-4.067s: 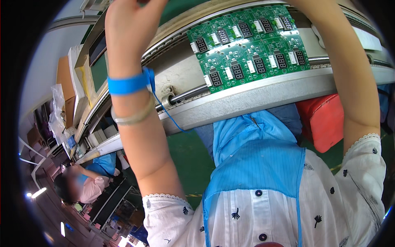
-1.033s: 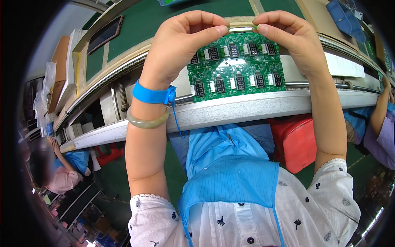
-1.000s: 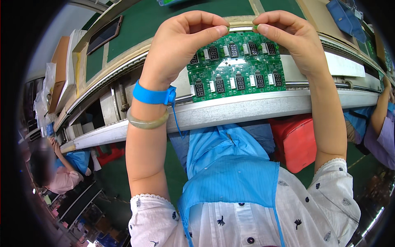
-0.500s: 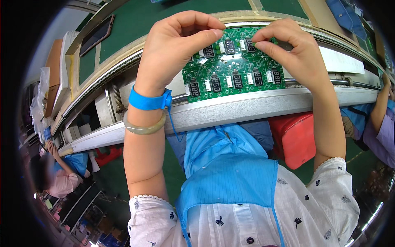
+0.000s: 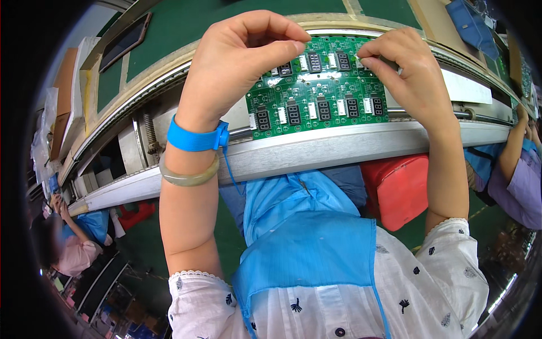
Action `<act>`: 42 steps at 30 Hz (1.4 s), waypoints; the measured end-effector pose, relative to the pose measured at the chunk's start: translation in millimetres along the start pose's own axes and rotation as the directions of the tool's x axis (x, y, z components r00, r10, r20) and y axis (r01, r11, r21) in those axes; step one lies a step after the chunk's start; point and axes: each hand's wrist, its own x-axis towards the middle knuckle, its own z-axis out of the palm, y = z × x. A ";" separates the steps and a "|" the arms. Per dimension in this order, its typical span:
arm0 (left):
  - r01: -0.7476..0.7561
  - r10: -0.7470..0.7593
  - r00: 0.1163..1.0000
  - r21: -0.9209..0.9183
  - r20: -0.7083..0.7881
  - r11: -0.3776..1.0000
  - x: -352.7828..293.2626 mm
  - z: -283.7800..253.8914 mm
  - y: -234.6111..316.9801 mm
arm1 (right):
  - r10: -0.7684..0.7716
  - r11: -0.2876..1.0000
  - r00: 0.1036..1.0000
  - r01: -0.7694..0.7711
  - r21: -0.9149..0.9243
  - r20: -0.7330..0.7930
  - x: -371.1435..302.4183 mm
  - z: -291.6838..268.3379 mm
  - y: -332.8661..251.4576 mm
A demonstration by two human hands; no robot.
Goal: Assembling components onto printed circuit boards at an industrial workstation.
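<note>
A green circuit board panel (image 5: pixel 319 93) lies across the metal rails in front of me. It carries rows of black digit displays (image 5: pixel 323 110), each with a white connector (image 5: pixel 312 111) beside it. Over the panel's upper left part, my left hand (image 5: pixel 234 62) is closed, thumb and forefinger near its far edge. My right hand (image 5: pixel 415 76) pinches at the upper right part, just right of a display; whatever lies between its fingertips is too small to make out. The left wrist wears a blue wrist strap (image 5: pixel 195 135) with a cord and a stone bangle (image 5: pixel 191 176).
A silver rail (image 5: pixel 316 146) runs along the near side. Beyond the panel is a green bench surface (image 5: pixel 214 17), with a phone (image 5: pixel 127 40) at far left. A blue bin (image 5: pixel 473 25) stands at far right, and a red stool (image 5: pixel 398 189) below the rail. People sit at both sides.
My right hand has shifted a little to the right, away from the display it was covering. My left fingers stay at about the same spot over the panel. The view has turned slightly.
</note>
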 end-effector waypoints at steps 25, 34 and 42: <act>0.194 -0.204 0.979 -0.254 -0.014 0.948 -2.6 7.4 17.6 | -0.066 0.965 0.992 0.091 -0.248 0.107 9.0 0.2 -17.7; 0.165 -0.171 0.985 -0.215 -0.009 0.963 -2.6 7.5 16.1 | -0.054 0.946 0.992 0.088 -0.313 0.115 9.5 1.9 -23.3; 0.166 -0.172 0.985 -0.179 -0.018 0.970 -4.1 7.5 14.7 | 0.042 0.962 0.992 -0.008 -0.272 0.116 11.2 1.3 -24.9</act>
